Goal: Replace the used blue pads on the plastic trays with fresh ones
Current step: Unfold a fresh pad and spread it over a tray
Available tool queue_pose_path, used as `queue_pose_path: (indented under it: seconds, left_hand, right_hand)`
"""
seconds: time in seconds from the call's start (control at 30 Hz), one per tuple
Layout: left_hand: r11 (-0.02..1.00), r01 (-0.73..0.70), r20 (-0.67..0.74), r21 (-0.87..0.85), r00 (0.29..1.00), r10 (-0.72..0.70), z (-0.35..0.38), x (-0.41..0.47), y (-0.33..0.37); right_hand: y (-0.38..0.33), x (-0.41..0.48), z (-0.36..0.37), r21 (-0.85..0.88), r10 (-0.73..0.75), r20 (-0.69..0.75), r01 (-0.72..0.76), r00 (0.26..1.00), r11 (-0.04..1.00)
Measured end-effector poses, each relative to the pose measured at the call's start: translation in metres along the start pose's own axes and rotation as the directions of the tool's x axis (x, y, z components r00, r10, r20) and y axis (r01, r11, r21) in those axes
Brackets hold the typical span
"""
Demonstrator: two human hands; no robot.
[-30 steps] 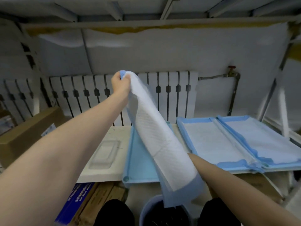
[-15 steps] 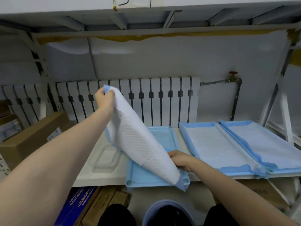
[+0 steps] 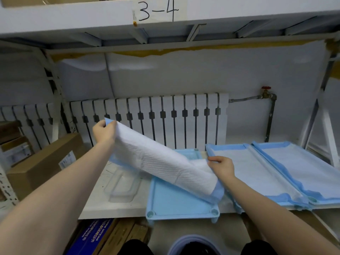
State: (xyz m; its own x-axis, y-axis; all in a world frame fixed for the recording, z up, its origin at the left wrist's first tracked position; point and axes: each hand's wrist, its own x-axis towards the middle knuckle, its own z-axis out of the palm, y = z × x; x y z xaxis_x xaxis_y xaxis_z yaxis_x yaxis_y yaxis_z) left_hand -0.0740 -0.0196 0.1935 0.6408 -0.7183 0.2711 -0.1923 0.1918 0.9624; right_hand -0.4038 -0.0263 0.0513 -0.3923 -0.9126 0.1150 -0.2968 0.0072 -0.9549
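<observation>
White shelf (image 3: pixel 95 205) by radiator (image 3: pixel 165 115) bears a tray (image 3: pixel 176 203); left hand (image 3: pixel 104 132) and right hand (image 3: pixel 222 167) pinch a pad (image 3: pixel 161 166).

We record a white shelf (image 3: pixel 95 207), its surface scuffed with dark marks. On it stands a bare light-blue plastic tray (image 3: pixel 174 203), its front rim projecting slightly past the shelf's front edge. Just left of that tray, and apart from it, lies a clear plastic container (image 3: pixel 121 186). Right of the tray we note two further trays, each covered by a blue-bordered pad. The nearer pad (image 3: pixel 257 173) lies close beside the bare tray, and the farther pad (image 3: pixel 309 168) meets the nearer one along their long sides. Well to the left of the tray sits a cardboard box (image 3: pixel 42 162); we cannot tell whether it rests on the same shelf.
</observation>
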Motion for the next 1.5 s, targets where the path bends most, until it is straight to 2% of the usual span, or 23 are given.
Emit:
queue_pose_path:
  seconds: [0.1,0.2,0.3,0.37,0.43,0.47,0.53,0.6,0.63,0.7,0.77,0.83,0.9,1.03,1.13,1.23,1.37,1.43,1.5]
  left_hand:
    - [0.998,0.055,-0.046,-0.011,0.997,-0.056,-0.005,0.003,-0.005]
    - [0.998,0.053,-0.079,0.027,0.996,-0.051,-0.008,0.003,-0.008]
    - [0.997,0.037,-0.103,0.062,0.994,-0.031,-0.009,0.002,-0.008]
    - [0.998,0.018,-0.117,0.052,0.993,-0.011,-0.007,0.002,-0.003]
    - [0.998,-0.031,-0.113,0.059,0.993,0.038,-0.002,0.003,0.004]
    - [0.995,-0.061,-0.094,0.078,0.993,0.068,0.001,0.002,0.008]
    - [0.987,-0.120,0.001,0.102,0.993,0.121,0.010,-0.001,0.014]
    - [0.981,-0.173,0.115,0.086,0.980,0.163,0.021,-0.007,0.021]
    - [0.978,-0.201,0.166,0.060,0.968,0.188,0.026,-0.011,0.024]
    - [0.969,-0.248,0.250,0.011,0.939,0.237,0.037,-0.020,0.030]
    - [0.956,-0.293,0.336,0.011,0.902,0.272,0.045,-0.033,0.038]
    - [0.935,-0.353,0.408,0.031,0.859,0.310,0.054,-0.044,0.045]
    - [0.923,-0.384,0.476,0.028,0.817,0.325,0.059,-0.053,0.052]
    - [0.896,-0.443,0.564,0.000,0.740,0.366,0.061,-0.060,0.063]
    - [0.894,-0.447,0.524,-0.043,0.751,0.401,0.058,-0.059,0.067]
    - [0.918,-0.383,0.516,-0.105,0.768,0.379,0.051,-0.053,0.067]
    - [0.919,-0.385,0.687,0.086,0.691,0.225,0.036,-0.039,0.050]
    - [0.907,-0.387,0.717,0.168,0.679,0.157,0.026,-0.032,0.039]
    - [0.841,-0.442,0.710,0.312,0.696,0.103,0.018,-0.026,0.032]
  right_hand:
    - [-0.003,0.008,-0.008,0.195,0.078,-0.072,-0.063,0.994,0.979]
    - [-0.008,0.011,-0.017,0.343,0.134,-0.091,-0.095,0.987,0.935]
    - [-0.010,0.013,-0.019,0.381,0.140,-0.103,-0.091,0.985,0.920]
    - [-0.009,0.014,-0.018,0.264,0.104,-0.117,-0.070,0.988,0.962]
    - [-0.009,0.014,-0.016,-0.017,0.059,-0.098,-0.061,0.993,0.998]
    - [-0.011,0.013,-0.014,-0.196,0.059,-0.063,-0.071,0.996,0.978]
    - [-0.018,0.005,-0.009,-0.510,0.098,-0.004,-0.087,0.995,0.856]
    - [-0.029,-0.005,0.001,-0.661,0.081,0.033,-0.039,0.996,0.749]
    - [-0.035,-0.008,0.007,-0.666,0.043,0.062,0.009,0.997,0.746]
    - [-0.046,-0.013,0.019,-0.555,-0.079,0.159,0.155,0.984,0.817]
    - [-0.058,-0.022,0.028,-0.349,-0.226,0.248,0.305,0.942,0.886]
    - [-0.074,-0.031,0.032,-0.195,-0.338,0.324,0.412,0.884,0.890]
    - [-0.091,-0.038,0.035,-0.128,-0.395,0.388,0.473,0.833,0.871]
    - [-0.112,-0.035,0.032,-0.060,-0.411,0.387,0.468,0.825,0.882]
    - [-0.118,-0.032,0.022,-0.028,-0.408,0.445,0.468,0.797,0.884]
    - [-0.119,-0.032,0.016,0.040,-0.439,0.467,0.478,0.767,0.877]
    - [-0.117,-0.030,0.013,0.100,-0.479,0.405,0.482,0.779,0.870]
    - [-0.118,-0.028,0.011,0.108,-0.465,0.393,0.463,0.793,0.880]
    - [-0.121,-0.028,0.006,0.161,-0.446,0.379,0.417,0.811,0.895]
